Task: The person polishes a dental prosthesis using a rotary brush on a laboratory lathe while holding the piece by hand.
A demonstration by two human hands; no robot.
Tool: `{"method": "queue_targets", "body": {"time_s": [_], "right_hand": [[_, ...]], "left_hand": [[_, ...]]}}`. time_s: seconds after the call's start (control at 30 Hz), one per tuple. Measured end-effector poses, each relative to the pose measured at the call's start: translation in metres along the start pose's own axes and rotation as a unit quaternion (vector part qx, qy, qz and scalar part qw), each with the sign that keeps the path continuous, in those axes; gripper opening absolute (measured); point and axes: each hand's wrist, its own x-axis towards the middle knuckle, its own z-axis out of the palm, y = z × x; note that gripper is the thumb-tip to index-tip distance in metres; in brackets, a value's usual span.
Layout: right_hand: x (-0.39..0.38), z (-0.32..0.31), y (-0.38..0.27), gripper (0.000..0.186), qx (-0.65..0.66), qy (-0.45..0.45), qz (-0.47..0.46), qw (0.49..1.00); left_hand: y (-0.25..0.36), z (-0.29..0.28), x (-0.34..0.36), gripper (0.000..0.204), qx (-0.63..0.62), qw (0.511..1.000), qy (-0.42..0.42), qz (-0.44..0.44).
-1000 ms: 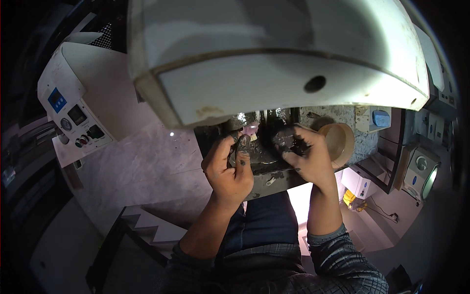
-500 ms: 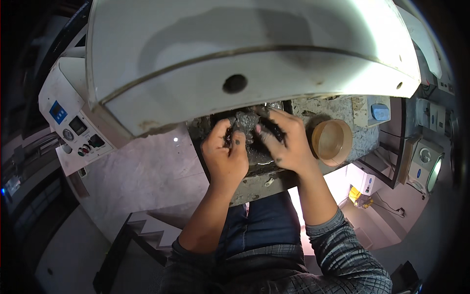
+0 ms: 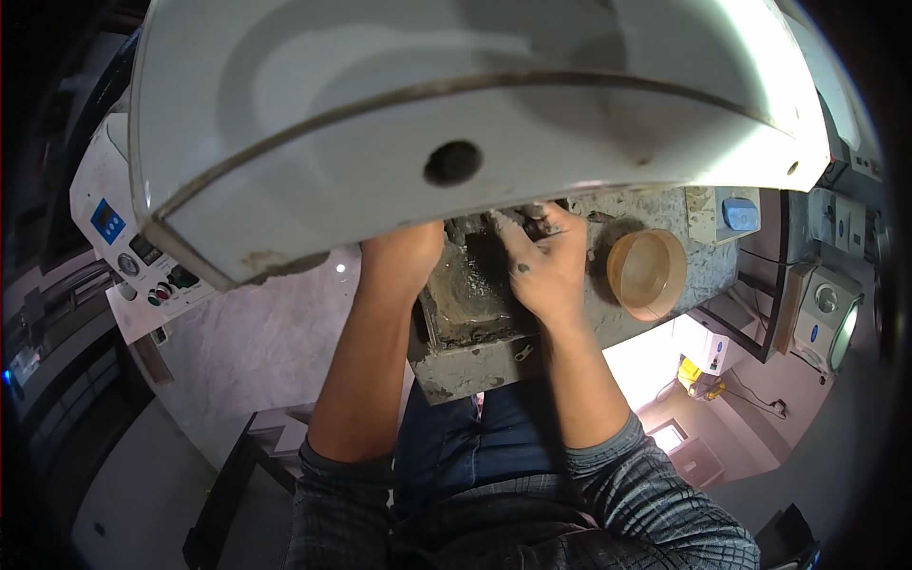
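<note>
My left hand [image 3: 404,255] reaches under the front edge of the white machine hood [image 3: 313,214], which hides its fingers. My right hand [image 3: 551,266] is beside it, smeared with dark grey slurry. Its thumb stretches forward and the other fingers curl, their tips partly under the hood. A dark, wet grey thing [image 3: 464,229] shows between the hands. The hood covers most of it, so I cannot make out its kind. Below the hands lies a shallow tray [image 3: 470,299] with a wet, grey-coated bottom.
An amber bowl [image 3: 648,275] stands on the splashed worktop [image 3: 608,309] right of my right hand. Behind it a blue block [image 3: 739,215] rests in a pale holder. A small metal piece [image 3: 523,352] lies on the front ledge. At left is a control panel [image 3: 128,237].
Both hands have moved forward, the left now largely under the hood. The dark wet lump they held over the tray is mostly hidden, and the tray bottom shows.
</note>
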Motion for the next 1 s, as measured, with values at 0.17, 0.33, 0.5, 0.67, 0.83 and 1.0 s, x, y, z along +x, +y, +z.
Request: {"method": "queue_targets", "body": {"time_s": [0.17, 0.33, 0.5, 0.67, 0.83, 1.0], "right_hand": [[-0.007, 0.005, 0.001, 0.01, 0.029, 0.021, 0.004, 0.999], [-0.004, 0.005, 0.004, 0.011, 0.023, 0.017, 0.033, 0.999], [-0.005, 0.005, 0.006, 0.013, 0.053, 0.019, 0.024, 0.998], [-0.004, 0.002, 0.01, 0.013, 0.007, 0.025, 0.022, 0.999], [0.0, 0.001, 0.005, 0.011, 0.03, 0.025, 0.014, 0.999], [-0.005, 0.0, -0.011, 0.015, -0.051, 0.002, 0.051, 0.997]], "left_hand": [[0.012, -0.006, 0.004, 0.026, -0.044, 0.999, -0.014, -0.025], [0.034, -0.009, 0.008, 0.027, -0.113, 0.978, -0.034, -0.173], [0.021, -0.004, 0.005, 0.027, -0.1, 0.99, -0.018, -0.102], [0.009, -0.007, 0.003, 0.027, -0.065, 0.997, -0.033, -0.04], [0.03, -0.004, -0.003, 0.027, -0.072, 0.995, -0.021, -0.067], [0.017, -0.006, -0.007, 0.024, 0.057, 0.998, -0.033, -0.011]]}}
